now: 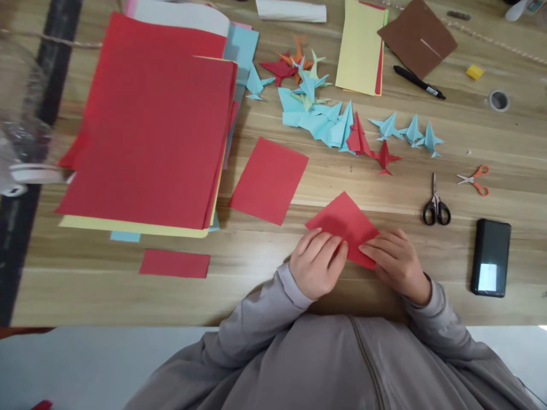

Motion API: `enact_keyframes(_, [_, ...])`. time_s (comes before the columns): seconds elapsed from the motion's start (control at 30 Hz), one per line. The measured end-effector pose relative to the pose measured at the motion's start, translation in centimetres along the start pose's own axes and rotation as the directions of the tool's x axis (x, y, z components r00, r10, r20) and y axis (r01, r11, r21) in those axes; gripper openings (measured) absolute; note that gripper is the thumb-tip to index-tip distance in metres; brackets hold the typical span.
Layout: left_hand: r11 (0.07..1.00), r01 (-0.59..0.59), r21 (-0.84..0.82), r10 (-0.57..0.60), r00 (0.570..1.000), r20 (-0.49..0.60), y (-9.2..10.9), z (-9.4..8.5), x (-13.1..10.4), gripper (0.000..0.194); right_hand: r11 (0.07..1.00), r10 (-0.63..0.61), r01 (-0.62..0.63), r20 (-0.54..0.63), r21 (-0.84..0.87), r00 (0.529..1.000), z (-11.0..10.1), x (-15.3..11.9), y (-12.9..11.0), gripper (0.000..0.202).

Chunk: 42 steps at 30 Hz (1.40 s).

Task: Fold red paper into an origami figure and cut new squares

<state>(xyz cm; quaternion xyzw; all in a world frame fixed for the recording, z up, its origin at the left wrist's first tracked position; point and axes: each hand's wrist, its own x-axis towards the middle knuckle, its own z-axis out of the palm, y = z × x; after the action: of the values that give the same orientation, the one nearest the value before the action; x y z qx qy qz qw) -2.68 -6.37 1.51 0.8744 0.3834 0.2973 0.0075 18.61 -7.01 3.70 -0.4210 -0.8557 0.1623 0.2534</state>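
Note:
A red square of paper [348, 219] lies tilted on the table in front of me, and both hands are at its near edges. My left hand [318, 262] has its fingers together on the lower left edge. At the lower right corner, my right hand [395, 262] pinches the sheet, its thumb partly hidden. Left of this square rests a flat red sheet [269, 181]. Beyond it are folded red and light-blue paper figures, among them a red one [386, 158] and a blue one [339, 125].
A stack of large red sheets [149, 136] covers the left side, with a red strip [175, 263] below it. To the right are black-handled scissors [436, 208], orange-handled scissors [475, 180] and a black device [490, 256]. Farther back lie a black pen [419, 81] and yellow sheets [361, 48].

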Motion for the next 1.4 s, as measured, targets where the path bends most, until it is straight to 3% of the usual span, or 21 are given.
enact_keyframes(0.13, [0.997,0.061,-0.051,-0.059,0.997,0.046,-1.0,-0.2,0.0,0.019,0.997,0.017,-0.018,0.010,0.074,1.000,-0.4,-0.1,0.2,0.025])
enact_keyframes(0.37, [0.983,0.007,-0.181,-0.001,0.999,0.033,-2.3,-0.4,-0.2,0.013,0.963,0.267,-0.268,-0.039,-0.009,0.963,-0.9,-0.8,1.8,0.027])
enact_keyframes(0.53, [0.924,0.262,-0.277,-0.260,0.965,0.046,-2.0,-0.3,0.0,0.010,0.874,0.482,-0.476,-0.061,0.094,0.874,-0.4,-1.0,1.5,0.009])
enact_keyframes(0.67, [0.880,0.418,-0.226,-0.427,0.904,0.011,-1.5,0.4,0.2,0.020,0.787,0.608,-0.615,-0.236,0.054,0.758,0.9,-0.6,1.3,0.016])
enact_keyframes(0.83, [0.835,0.508,-0.213,-0.519,0.855,0.004,-1.0,0.6,0.7,0.035,0.763,0.587,-0.639,-0.313,-0.092,0.746,1.9,0.1,1.2,0.018])
enact_keyframes(0.87, [0.842,0.500,-0.203,-0.515,0.857,-0.023,-0.9,0.4,0.7,0.038,0.761,0.584,-0.640,-0.318,-0.106,0.747,2.0,0.2,1.1,0.017])
enact_keyframes(0.93, [0.908,0.398,-0.129,-0.409,0.909,-0.082,-0.2,-0.1,0.5,0.040,0.761,0.579,-0.637,-0.317,-0.121,0.752,2.0,0.3,1.0,0.016])
enact_keyframes(1.0, [0.988,0.133,-0.082,-0.136,0.991,-0.022,0.9,-0.3,0.2,0.032,0.765,0.573,-0.632,-0.318,-0.122,0.755,1.9,0.4,0.9,0.015])
enact_keyframes(1.07, [0.997,-0.016,-0.073,0.021,0.997,0.073,2.1,-0.1,-0.2,0.031,0.768,0.569,-0.628,-0.319,-0.124,0.758,1.8,0.5,0.9,0.015])
enact_keyframes(1.2, [0.996,0.088,-0.033,-0.075,0.955,0.287,3.3,1.0,-0.6,0.050,0.763,0.576,-0.634,-0.313,-0.126,0.755,1.8,0.6,0.7,0.011])
enact_keyframes(1.4, [0.990,0.133,-0.040,-0.108,0.915,0.388,3.1,1.2,-0.6,0.062,0.737,0.576,-0.660,-0.376,-0.146,0.726,1.9,0.5,0.8,0.008])
